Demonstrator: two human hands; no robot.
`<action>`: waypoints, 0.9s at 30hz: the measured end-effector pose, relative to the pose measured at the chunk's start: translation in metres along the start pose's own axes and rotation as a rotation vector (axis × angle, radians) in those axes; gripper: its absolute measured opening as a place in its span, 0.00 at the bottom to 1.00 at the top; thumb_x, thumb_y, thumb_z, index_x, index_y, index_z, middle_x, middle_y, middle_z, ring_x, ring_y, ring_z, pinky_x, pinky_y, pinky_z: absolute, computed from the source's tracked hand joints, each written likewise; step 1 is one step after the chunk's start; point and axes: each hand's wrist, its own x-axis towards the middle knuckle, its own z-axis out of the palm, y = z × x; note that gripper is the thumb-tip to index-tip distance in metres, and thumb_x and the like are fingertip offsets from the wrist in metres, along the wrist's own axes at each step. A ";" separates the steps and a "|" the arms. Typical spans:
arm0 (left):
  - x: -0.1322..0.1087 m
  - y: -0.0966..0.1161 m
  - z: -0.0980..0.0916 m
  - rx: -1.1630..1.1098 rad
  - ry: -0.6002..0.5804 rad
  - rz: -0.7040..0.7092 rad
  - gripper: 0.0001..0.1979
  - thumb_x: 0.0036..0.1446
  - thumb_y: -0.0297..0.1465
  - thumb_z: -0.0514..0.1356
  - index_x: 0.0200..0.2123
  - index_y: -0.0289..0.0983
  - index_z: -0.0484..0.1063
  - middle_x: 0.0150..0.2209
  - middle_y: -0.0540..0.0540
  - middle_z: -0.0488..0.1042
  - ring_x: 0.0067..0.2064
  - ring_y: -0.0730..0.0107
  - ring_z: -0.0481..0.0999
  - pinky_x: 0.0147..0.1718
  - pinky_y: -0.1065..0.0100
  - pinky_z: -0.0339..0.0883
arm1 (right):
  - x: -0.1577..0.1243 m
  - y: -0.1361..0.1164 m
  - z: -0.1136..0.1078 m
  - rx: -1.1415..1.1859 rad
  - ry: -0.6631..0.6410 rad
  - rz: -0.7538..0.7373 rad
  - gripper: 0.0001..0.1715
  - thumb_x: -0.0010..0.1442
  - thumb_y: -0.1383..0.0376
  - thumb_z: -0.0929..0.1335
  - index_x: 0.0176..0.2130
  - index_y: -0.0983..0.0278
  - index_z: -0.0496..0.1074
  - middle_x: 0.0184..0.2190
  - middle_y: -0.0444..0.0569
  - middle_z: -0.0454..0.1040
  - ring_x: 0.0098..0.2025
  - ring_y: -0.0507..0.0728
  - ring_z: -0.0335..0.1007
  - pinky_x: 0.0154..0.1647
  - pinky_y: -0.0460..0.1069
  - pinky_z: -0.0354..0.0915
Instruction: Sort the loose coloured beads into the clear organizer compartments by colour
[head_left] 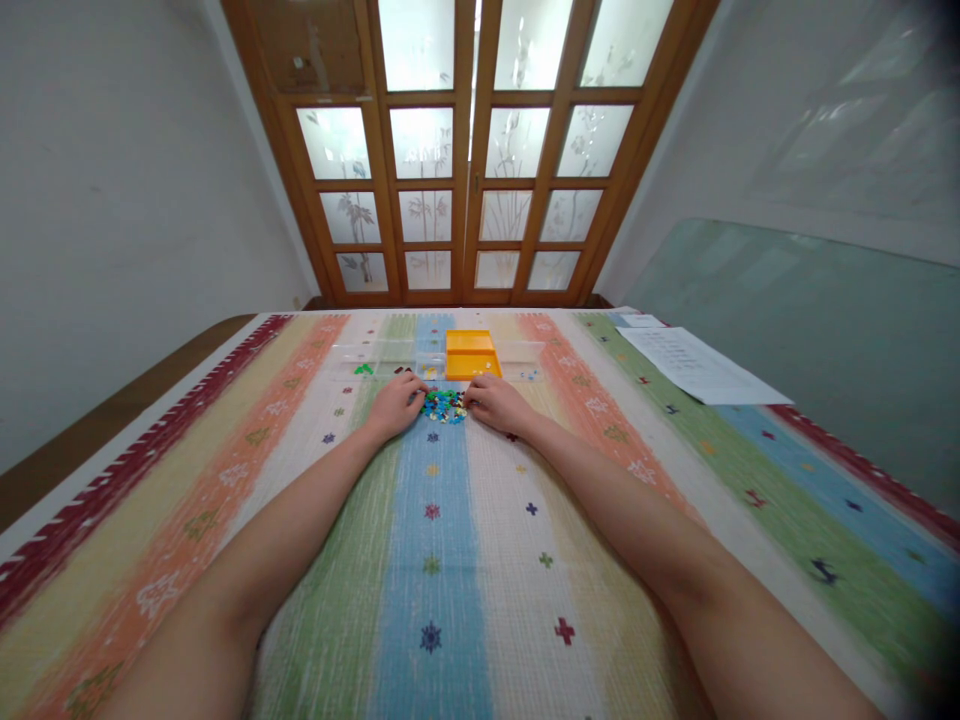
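Observation:
A small pile of mixed blue, green, yellow and dark pieces lies on the striped cloth between my two hands. At its left edge is my left hand, fingers bent together and their tips touching the pieces. My right hand is at the right edge, with fingers curled inward and pinched. Whatever either hand holds is too small to make out. Just behind the pile stands an open yellow box, with a few pale pieces in its front part.
Clear plastic trays flank the yellow box. The left clear tray holds green pieces, dark red pieces and yellow ones; the right clear tray has a few tiny pieces. A printed paper sheet lies at the table's right edge.

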 end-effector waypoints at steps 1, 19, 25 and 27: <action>0.000 -0.001 0.000 0.000 0.002 0.002 0.11 0.66 0.29 0.56 0.41 0.40 0.79 0.44 0.44 0.76 0.47 0.61 0.76 0.48 0.60 0.70 | 0.000 0.000 0.000 -0.017 -0.001 -0.006 0.09 0.65 0.69 0.68 0.41 0.61 0.80 0.40 0.51 0.74 0.46 0.59 0.67 0.48 0.51 0.60; 0.000 0.001 0.000 -0.004 0.001 0.000 0.11 0.66 0.29 0.56 0.40 0.39 0.79 0.43 0.44 0.76 0.47 0.61 0.76 0.48 0.60 0.70 | 0.010 -0.007 0.005 -0.021 0.113 0.113 0.05 0.68 0.66 0.70 0.40 0.62 0.78 0.38 0.50 0.75 0.44 0.58 0.67 0.45 0.50 0.59; 0.000 -0.001 0.002 0.009 0.007 0.000 0.11 0.66 0.28 0.56 0.41 0.40 0.79 0.44 0.45 0.76 0.47 0.62 0.76 0.49 0.61 0.71 | 0.036 -0.008 0.002 0.017 0.141 0.135 0.04 0.68 0.66 0.69 0.41 0.61 0.77 0.39 0.50 0.75 0.45 0.58 0.68 0.45 0.49 0.59; 0.000 -0.002 0.002 0.014 0.007 0.002 0.11 0.66 0.28 0.56 0.42 0.40 0.79 0.44 0.45 0.76 0.47 0.62 0.76 0.49 0.60 0.71 | 0.048 -0.007 0.005 -0.017 0.149 0.137 0.04 0.68 0.65 0.69 0.41 0.61 0.77 0.39 0.50 0.75 0.46 0.59 0.68 0.45 0.49 0.59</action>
